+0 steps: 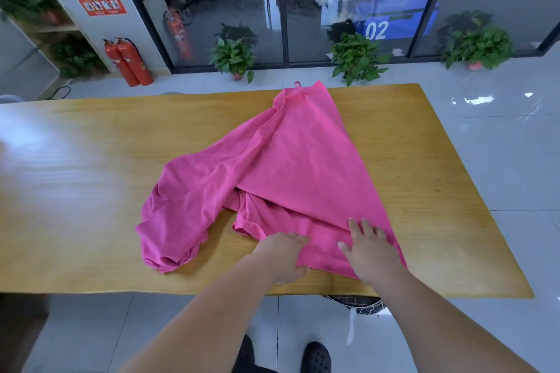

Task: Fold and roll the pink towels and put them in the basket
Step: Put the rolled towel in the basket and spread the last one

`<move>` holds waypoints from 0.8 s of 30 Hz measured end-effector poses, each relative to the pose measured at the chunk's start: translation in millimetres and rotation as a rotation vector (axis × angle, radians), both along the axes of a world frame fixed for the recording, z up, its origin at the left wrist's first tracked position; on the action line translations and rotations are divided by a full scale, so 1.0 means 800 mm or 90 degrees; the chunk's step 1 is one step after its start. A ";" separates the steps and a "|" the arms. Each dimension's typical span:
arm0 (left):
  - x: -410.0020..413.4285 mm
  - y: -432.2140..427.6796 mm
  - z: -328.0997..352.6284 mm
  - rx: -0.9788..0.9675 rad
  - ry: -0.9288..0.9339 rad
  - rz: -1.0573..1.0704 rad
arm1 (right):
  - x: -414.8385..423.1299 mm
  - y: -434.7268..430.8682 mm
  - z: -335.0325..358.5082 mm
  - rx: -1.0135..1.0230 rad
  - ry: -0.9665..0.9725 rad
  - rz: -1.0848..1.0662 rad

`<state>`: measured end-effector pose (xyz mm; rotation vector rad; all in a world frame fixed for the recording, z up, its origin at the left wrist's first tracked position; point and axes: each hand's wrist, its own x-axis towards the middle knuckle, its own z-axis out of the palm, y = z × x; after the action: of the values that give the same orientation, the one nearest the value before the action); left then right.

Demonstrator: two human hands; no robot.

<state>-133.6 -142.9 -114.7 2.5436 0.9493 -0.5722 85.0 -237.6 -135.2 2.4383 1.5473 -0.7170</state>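
A pink towel (291,160) lies crumpled and spread across the wooden table (91,191), with a small hanging loop at its far tip. My left hand (285,254) sits at the towel's near edge, its fingertips tucked under or into the fabric. My right hand (372,251) rests flat on the towel's near right corner with fingers spread. A dark wire basket (357,303) shows partly under the table's near edge, between my forearms.
Potted plants (357,57) stand on the tiled floor beyond the table's far edge, in front of a glass wall. Red fire extinguishers (128,62) stand at the far left beside a shelf. My feet in dark shoes are below.
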 end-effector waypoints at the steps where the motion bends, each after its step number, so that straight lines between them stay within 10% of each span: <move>1: -0.001 -0.002 0.001 -0.020 -0.018 0.011 | 0.006 -0.001 -0.001 -0.016 -0.008 -0.018; 7: -0.023 -0.013 0.011 0.006 -0.130 0.080 | 0.012 0.021 0.017 -0.093 -0.041 -0.143; 12: -0.078 0.003 0.014 0.176 -0.165 0.140 | -0.051 0.065 0.038 0.042 -0.037 0.006; 24: -0.245 0.101 0.037 0.245 0.101 0.100 | -0.230 0.199 0.057 0.132 0.040 0.296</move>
<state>-329.8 -62.3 -85.5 2.7470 1.4237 -0.6002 -99.0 -78.0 -89.8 2.0637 2.2006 -0.5699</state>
